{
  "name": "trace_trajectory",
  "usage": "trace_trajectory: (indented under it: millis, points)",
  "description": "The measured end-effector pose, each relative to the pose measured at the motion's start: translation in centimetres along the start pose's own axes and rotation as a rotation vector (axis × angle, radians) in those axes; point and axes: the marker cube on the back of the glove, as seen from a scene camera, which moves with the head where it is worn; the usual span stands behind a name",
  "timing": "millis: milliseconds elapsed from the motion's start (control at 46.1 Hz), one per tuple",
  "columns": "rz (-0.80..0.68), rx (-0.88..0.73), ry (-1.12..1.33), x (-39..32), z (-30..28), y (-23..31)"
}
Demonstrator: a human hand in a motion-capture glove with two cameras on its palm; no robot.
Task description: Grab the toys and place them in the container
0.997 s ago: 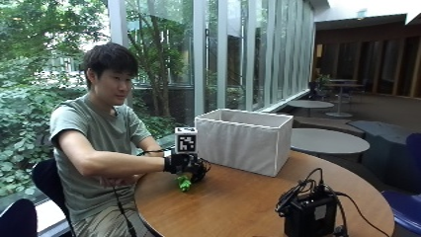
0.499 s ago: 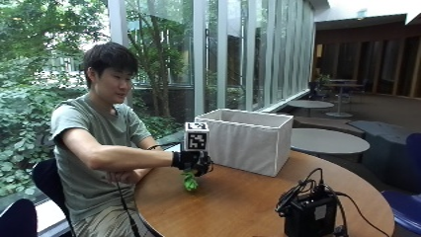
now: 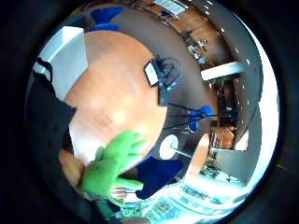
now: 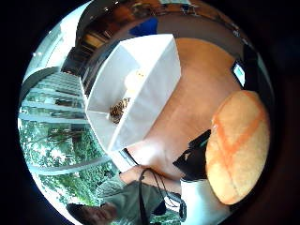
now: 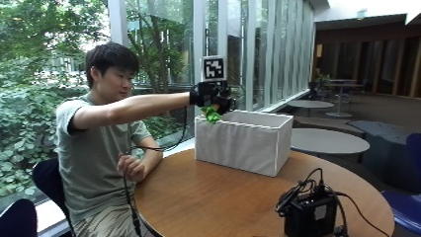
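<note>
The hand point(image 5: 212, 98) grips 1 green toy point(image 5: 212, 115), raised just above the near rim of the white container point(image 5: 244, 141) on the table point(image 5: 217, 197). Released here, the toy could catch the rim and fall outside.

Grey-green short-sleeved T-shirt point(image 5: 92, 148), black glove on right hand point(image 5: 210, 96)

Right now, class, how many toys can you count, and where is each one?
3: a green and orange toy held in the gloved right hand above the white container, and two toys already inside it. More may be hidden inside.
</note>
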Motion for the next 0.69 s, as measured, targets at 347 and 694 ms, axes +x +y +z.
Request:
trace_trajectory:
  millis: [347, 694]
  points:
    - [-0.074, 0.073, 0.15, -6.9, -7.4, -5.3]
    - [-0.098, 0.023, 0.025, -21.1, -6.5, -12.0]
